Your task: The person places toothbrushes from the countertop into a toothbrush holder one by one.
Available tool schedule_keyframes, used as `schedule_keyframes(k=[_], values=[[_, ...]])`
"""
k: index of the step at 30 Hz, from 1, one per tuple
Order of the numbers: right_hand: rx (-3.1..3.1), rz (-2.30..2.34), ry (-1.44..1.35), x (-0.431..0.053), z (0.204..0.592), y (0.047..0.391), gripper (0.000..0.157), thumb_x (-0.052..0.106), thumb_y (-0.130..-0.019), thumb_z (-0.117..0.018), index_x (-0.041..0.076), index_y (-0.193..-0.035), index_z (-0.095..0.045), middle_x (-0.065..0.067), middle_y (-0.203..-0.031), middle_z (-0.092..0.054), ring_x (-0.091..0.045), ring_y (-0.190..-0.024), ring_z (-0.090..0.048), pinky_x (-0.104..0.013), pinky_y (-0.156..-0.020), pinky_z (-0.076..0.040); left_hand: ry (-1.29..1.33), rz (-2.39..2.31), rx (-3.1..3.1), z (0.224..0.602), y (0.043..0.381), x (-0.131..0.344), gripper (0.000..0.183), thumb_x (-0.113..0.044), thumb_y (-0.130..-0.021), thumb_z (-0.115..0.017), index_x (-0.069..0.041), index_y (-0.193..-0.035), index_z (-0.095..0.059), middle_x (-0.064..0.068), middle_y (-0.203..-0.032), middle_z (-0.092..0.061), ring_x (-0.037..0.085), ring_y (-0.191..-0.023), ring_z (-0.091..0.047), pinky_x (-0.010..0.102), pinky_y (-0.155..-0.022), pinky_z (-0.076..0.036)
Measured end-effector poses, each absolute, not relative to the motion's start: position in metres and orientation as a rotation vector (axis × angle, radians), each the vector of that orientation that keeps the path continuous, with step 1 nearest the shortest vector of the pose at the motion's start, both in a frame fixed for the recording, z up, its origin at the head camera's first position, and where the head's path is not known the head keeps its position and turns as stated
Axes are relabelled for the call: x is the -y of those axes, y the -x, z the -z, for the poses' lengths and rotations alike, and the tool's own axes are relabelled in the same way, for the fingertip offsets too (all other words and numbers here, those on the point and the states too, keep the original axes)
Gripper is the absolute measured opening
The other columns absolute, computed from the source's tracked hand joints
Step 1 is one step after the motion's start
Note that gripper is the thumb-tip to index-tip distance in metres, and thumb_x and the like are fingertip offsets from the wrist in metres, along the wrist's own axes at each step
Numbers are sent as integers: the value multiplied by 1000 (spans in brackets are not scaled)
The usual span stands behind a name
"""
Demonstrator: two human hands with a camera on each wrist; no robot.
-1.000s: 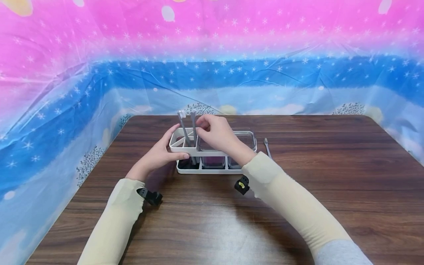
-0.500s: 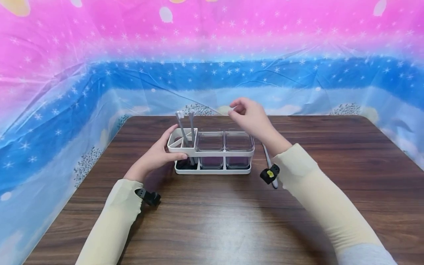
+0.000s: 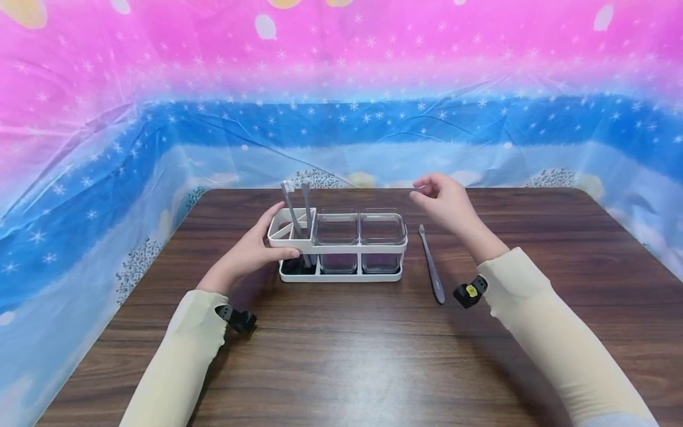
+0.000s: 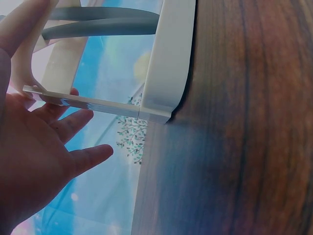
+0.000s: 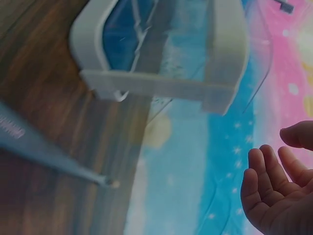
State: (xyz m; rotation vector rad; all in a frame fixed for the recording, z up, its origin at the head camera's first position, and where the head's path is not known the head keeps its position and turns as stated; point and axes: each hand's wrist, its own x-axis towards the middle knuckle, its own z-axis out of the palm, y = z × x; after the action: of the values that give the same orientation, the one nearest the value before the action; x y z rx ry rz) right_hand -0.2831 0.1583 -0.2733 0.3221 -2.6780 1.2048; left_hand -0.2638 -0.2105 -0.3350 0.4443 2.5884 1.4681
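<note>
A: And there you were, left hand (image 3: 248,252) gripping the left end of the white, two-tier, plastic-looking rack (image 3: 341,277)!

B: Your right hand (image 3: 448,204) hung in the air, fingers loosely bent, holding nothing, near the slim grey toothbrush (image 3: 431,267) lying on the brown wood-grain table (image 3: 341,344) just right of the rack.

A: The danger? A hard push from your left could have skidded the rack into that brush.

B: Or tipped it, clear square cups (image 3: 382,231) and all!

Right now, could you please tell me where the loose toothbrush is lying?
In the head view, the loose toothbrush lies on the wooden table to the right of the white rack, below and left of the right hand.
</note>
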Motion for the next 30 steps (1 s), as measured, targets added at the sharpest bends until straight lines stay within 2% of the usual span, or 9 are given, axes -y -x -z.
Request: schedule_keyframes(k=[4,8,12,19,30], values=[[2723,-1188,-287,-168,283,282,34,22,-96,-57,0,-122,-57,-19,-114,-61,-32,-104,-55,-47,-89,-43,-444,-1479,-2582,335,263,211,105,-29,-82,-78,-28,-156,-4,12,-160,-7,38,-134,-36,59,-103,-34],[2771,-1158,-234,-176,293,284,35,23,-96,-56,0,-123,-56,-18,-113,-60,-31,-102,-55,-45,-85,-44,-448,-1497,-2567,335,263,211,105,-27,-82,-78,-29,-156,-4,13,-159,-11,37,-130,-41,57,-103,-35],[2826,-1129,-195,-183,306,288,37,22,-96,-56,0,-126,-54,-19,-113,-61,-32,-99,-56,-44,-82,-45,-452,-1508,-2562,335,263,210,105,-25,-82,-78,-30,-156,-4,14,-158,-14,36,-125,-46,55,-103,-36],[2920,-1146,-152,-186,325,292,41,19,-95,-56,-4,-129,-51,-23,-115,-61,-34,-100,-61,-44,-83,-48,-457,-1504,-2565,335,264,210,105,-25,-82,-79,-29,-156,-4,14,-158,-14,36,-125,-47,55,-103,-36],[3082,-1124,-121,-185,344,298,44,18,-95,-56,-6,-131,-48,-25,-119,-57,-28,-90,-61,-37,-77,-51,-444,-1477,-2583,336,264,211,106,-30,-81,-79,-30,-156,-4,11,-161,-5,38,-137,-32,59,-104,-33]])
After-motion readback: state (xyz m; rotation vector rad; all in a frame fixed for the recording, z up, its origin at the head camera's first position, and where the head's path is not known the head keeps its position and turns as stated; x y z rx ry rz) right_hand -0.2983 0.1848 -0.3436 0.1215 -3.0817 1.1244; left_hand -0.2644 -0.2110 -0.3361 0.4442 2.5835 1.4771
